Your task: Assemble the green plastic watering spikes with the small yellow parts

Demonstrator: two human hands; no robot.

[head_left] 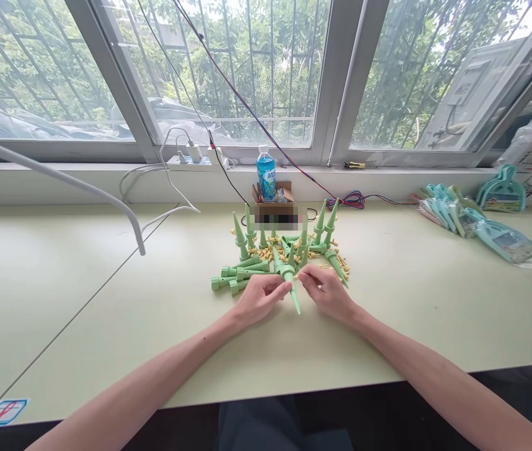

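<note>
My left hand (263,297) is closed around a green plastic plant-watering spike (295,302), whose pointed end slants down toward me. Close by its right side, my right hand (325,289) is pinched on a small yellow plastic piece, mostly hidden by the fingertips. Beyond my hands, several green spikes stand point up, among them an upright spike (239,230). Green tubes with ribbed caps (253,273) lie to the left of them. Small yellow pieces (261,255) are scattered between the green parts, and another green spike (337,266) lies on the right.
A blue-labelled bottle (266,174) stands in a small cardboard box (273,205) at the back of the table (416,294). Bagged dustpan-and-brush sets (501,235) lie far right. A white curved bar (82,181) reaches in from the left. Cables (353,200) run near the windowsill.
</note>
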